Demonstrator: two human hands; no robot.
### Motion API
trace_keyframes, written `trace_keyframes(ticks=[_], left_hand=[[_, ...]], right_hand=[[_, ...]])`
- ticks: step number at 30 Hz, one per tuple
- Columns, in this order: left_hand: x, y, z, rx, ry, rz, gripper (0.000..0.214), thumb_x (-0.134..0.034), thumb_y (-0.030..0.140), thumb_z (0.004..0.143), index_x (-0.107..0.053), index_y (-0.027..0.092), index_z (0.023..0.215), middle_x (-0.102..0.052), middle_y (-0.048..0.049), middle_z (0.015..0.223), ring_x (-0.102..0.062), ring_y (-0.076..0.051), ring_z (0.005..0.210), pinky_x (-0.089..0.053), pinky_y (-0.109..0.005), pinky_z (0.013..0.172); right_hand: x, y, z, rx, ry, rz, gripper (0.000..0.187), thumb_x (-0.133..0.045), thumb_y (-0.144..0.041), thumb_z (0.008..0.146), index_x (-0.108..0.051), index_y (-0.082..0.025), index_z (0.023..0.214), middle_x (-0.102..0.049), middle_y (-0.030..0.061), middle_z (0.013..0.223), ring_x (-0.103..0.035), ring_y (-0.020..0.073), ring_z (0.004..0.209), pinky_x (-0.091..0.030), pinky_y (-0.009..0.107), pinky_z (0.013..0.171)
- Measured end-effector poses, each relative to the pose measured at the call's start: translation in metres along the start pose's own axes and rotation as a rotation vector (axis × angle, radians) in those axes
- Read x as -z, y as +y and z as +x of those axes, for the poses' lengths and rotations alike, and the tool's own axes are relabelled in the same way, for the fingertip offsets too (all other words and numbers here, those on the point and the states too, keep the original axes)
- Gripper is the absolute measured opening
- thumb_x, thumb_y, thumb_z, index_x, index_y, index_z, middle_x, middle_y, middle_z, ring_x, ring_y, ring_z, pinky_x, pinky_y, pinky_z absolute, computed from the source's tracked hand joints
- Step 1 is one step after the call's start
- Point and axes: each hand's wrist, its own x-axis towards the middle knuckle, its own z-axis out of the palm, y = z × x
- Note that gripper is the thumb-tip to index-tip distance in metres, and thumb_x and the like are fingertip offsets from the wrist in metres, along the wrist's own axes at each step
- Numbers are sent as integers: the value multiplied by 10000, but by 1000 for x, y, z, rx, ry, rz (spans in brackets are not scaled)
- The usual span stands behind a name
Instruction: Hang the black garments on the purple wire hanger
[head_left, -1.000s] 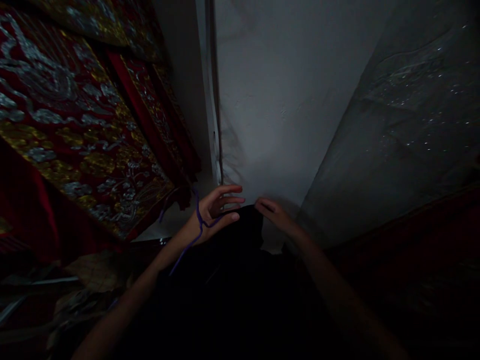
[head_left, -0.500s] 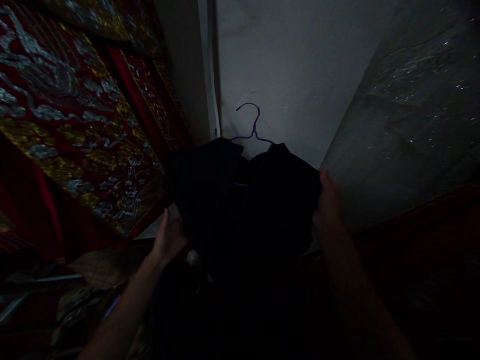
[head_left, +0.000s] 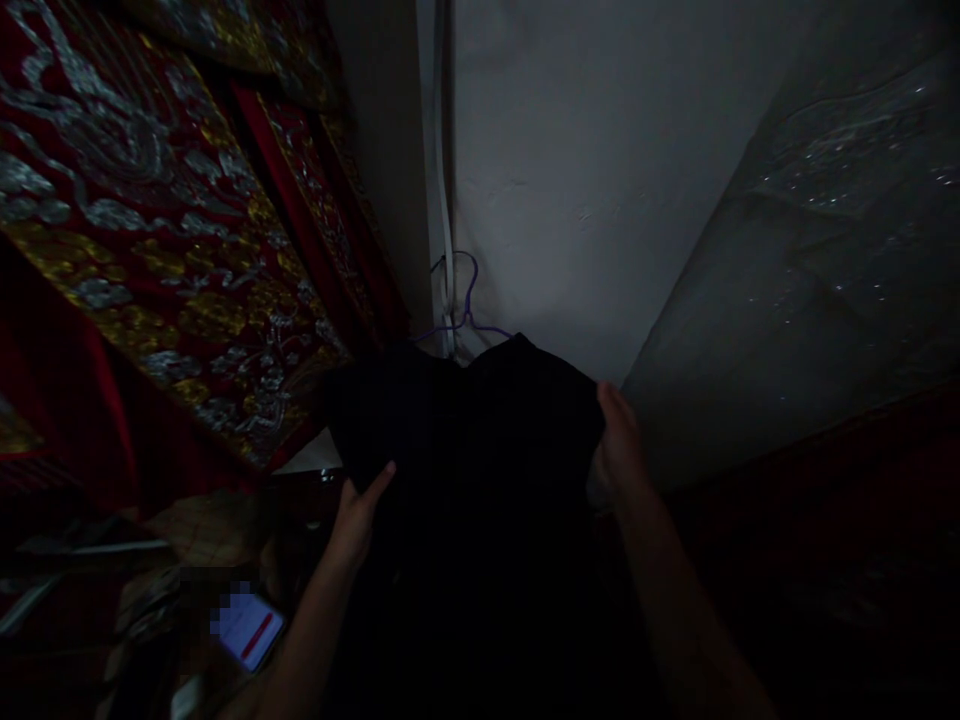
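The black shirt (head_left: pixel 465 450) is on a purple hanger (head_left: pixel 469 300), between the 2 grips, the left grip (head_left: pixel 361 510) clasping its left edge, the right grip (head_left: pixel 620 437) its right shoulder edge.

Red cloth (head_left: pixel 217 310) worked in silver and gold hangs at left, near a pale wall (head_left: pixel 585 130) with a narrow upright strip (head_left: pixel 440 130). At right, a glinting sheet (head_left: pixel 795 260), perhaps plastic. Lower left, a lit screen (head_left: pixel 244 622) bears a red bar (head_left: pixel 257 637).
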Motion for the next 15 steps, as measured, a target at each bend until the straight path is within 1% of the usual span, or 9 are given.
trace_keyframes(ticks=[3, 5, 6, 7, 8, 9, 11, 13, 15], left_hand=[[-1, -9, -9, 103, 68, -52, 406, -824, 327, 715, -666, 246, 1080, -755, -61, 1129, -671, -301, 1171, -527, -460, 1046], [-2, -15, -17, 135, 124, -59, 397, -816, 318, 698, -667, 260, 1062, -768, -49, 1077, -681, -305, 1151, -535, -470, 1033], [-1, -18, -21, 146, 138, -61, 399, -811, 313, 690, -668, 267, 1060, -770, -44, 1066, -680, -306, 1153, -536, -468, 1032], [-1, -20, -25, 157, 140, -65, 402, -804, 308, 686, -668, 273, 1062, -770, -40, 1063, -677, -304, 1161, -535, -461, 1033], [-1, -23, -29, 169, 135, -71, 403, -794, 302, 686, -667, 277, 1068, -769, -37, 1065, -672, -300, 1169, -535, -453, 1033], [0, -25, -32, 183, 124, -78, 403, -784, 293, 688, -666, 279, 1074, -769, -34, 1066, -668, -294, 1177, -535, -442, 1033], [1, -28, -38, 214, 112, -93, 403, -768, 269, 689, -664, 277, 1078, -771, -31, 1050, -670, -283, 1173, -538, -423, 1023], [3, -31, -41, 241, 103, -111, 408, -768, 251, 678, -665, 266, 1073, -774, -34, 1030, -687, -286, 1139, -551, -416, 995], [6, -31, -42, 259, 60, -117, 426, -784, 251, 655, -670, 243, 1065, -776, -47, 1018, -707, -298, 1091, -567, -418, 956]], right_hand=[[9, 18, -28, 182, 102, -227, 582, -691, -537, 786, -522, -224, 1246, -554, 104, 1342, -508, 253, 1272, -392, 432, 1087], [7, 32, -58, 193, 135, -361, 686, -714, -540, 762, -458, -242, 1325, -483, 122, 1410, -464, 270, 1305, -395, 439, 1075], [3, 39, -74, 148, 114, -406, 655, -694, -561, 778, -473, -249, 1310, -491, 121, 1391, -474, 276, 1285, -413, 430, 1048], [-4, 45, -91, 69, 45, -416, 577, -651, -589, 807, -512, -255, 1257, -539, 112, 1325, -522, 271, 1218, -444, 411, 998], [-13, 50, -107, -37, -99, -405, 499, -602, -623, 834, -564, -252, 1166, -604, 97, 1205, -584, 260, 1100, -476, 387, 922], [-23, 54, -120, -152, -303, -392, 465, -541, -658, 862, -611, -240, 1054, -649, 81, 1070, -621, 246, 975, -488, 367, 849], [-44, 60, -142, -331, -623, -389, 558, -415, -719, 903, -646, -214, 843, -653, 49, 818, -624, 214, 774, -465, 334, 726], [-63, 64, -154, -419, -741, -422, 668, -363, -770, 895, -604, -197, 651, -582, 23, 626, -578, 183, 636, -413, 311, 647], [-73, 66, -160, -446, -711, -415, 707, -393, -808, 856, -538, -195, 535, -519, 8, 524, -531, 158, 558, -375, 295, 600]])
